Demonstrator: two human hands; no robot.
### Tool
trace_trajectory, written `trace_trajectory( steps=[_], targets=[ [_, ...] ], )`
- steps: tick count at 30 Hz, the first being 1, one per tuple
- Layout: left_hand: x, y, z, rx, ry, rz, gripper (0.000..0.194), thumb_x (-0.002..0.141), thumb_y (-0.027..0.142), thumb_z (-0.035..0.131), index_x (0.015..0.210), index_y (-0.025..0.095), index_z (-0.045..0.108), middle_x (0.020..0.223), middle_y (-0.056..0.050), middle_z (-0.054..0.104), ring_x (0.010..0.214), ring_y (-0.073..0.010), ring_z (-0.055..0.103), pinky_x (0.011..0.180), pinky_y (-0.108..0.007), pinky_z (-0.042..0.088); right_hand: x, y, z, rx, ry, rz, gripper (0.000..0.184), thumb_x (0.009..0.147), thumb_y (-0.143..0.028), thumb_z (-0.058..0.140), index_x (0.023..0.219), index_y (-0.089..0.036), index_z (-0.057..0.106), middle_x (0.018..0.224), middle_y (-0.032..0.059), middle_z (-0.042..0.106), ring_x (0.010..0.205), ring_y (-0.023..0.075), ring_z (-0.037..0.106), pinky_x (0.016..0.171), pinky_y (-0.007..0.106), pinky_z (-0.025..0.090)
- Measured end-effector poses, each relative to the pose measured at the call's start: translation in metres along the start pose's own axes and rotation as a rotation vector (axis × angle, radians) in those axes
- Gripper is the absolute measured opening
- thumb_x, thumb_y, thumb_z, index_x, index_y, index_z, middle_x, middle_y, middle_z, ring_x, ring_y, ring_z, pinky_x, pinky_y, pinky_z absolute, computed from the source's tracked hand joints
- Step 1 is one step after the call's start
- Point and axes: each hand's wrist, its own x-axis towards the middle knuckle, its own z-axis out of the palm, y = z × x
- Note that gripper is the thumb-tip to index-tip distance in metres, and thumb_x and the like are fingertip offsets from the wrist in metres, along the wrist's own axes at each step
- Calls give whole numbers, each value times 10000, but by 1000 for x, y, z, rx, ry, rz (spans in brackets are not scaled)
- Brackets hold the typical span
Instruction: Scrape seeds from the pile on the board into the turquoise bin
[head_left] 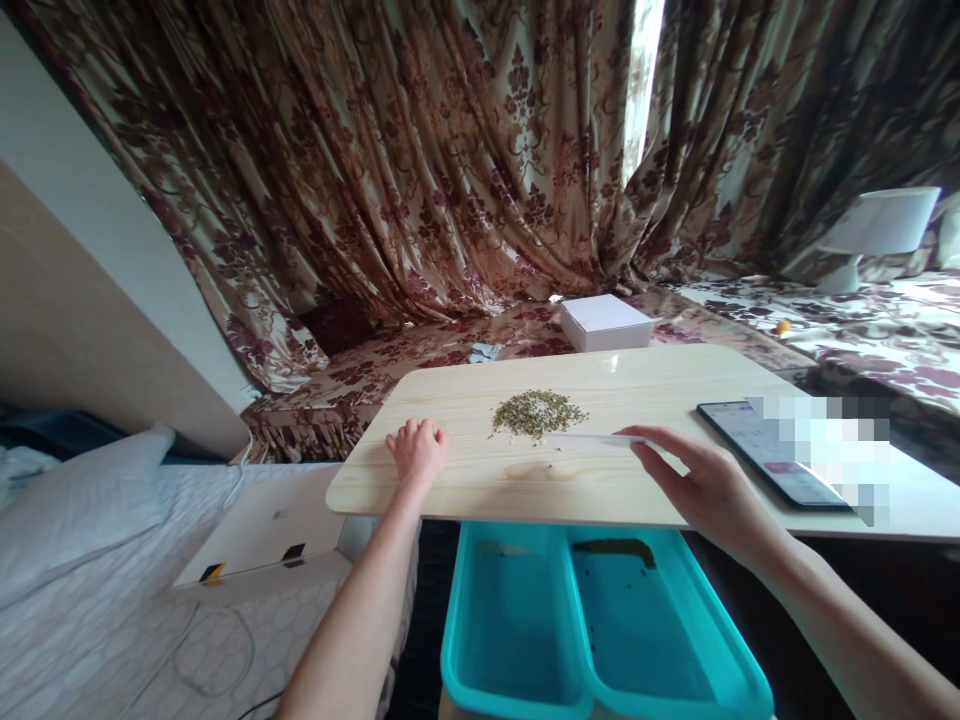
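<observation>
A small heap of green-grey seeds [537, 413] lies in the middle of a pale wooden tabletop [480, 480]. My right hand [694, 482] pinches a thin white flat strip [585, 439], like a card, whose far end lies just in front of the heap. Left of the heap, my left hand [417, 450] rests on the board with its fingers curled in and nothing visible in them.
A turquoise two-compartment bin [600, 620] stands below the table's near edge. A phone [772, 455] lies at the table's right. A white box [604, 322] sits behind the table on patterned fabric. A flat white box [259, 525] and a bed are at left.
</observation>
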Motion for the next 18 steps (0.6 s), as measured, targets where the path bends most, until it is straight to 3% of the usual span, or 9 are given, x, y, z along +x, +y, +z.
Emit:
trace_trajectory(
  steps=[5,9,18],
  targets=[
    [0,1,-1,11,5,-1,285,874,343,504,1102,173,526,1139,-66,531,986,-201,533,845,-424,444,2,10,9,-34,69,29,250,829,-338,465,951,-208,641,887,48,711,777,190,660,721,274,516],
    [0,0,0,17,6,6,288,875,348,501,1103,174,526,1140,-66,530,988,-201,532,847,-425,443,-1,17,12,-36,28,26,259,832,-340,469,973,-204,639,903,49,710,792,192,660,723,271,513],
    [0,0,0,23,6,4,290,874,349,502,1102,172,525,1137,-66,531,984,-201,533,844,-424,443,1,5,5,-35,95,59,263,816,-358,472,916,-203,660,846,44,720,738,190,666,681,265,521]
  ],
)
